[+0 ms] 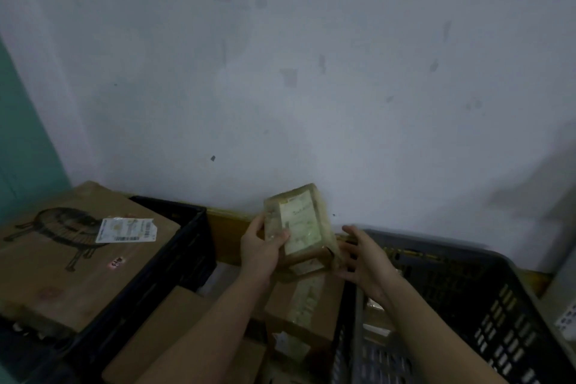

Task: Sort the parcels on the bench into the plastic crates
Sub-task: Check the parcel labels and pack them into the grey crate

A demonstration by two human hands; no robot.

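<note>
One small taped parcel (300, 224) is held up between two crates, black (174, 246) and grey (467, 284). Left hand (261, 248): grip closed round its edge. Right hand (363, 260): grip wide, beside it. Label writing blurred, unreadable. Large box (62, 262) seen in the black crate.

— What's behind all this?
— A pale grey painted wall (311, 72) fills most of the view, scuffed and blotched with darker marks.
— And on the left?
— A teal-green painted panel (21, 146) runs down the edge. The light is dim, and a soft shadow darkens the wall's right side.
</note>
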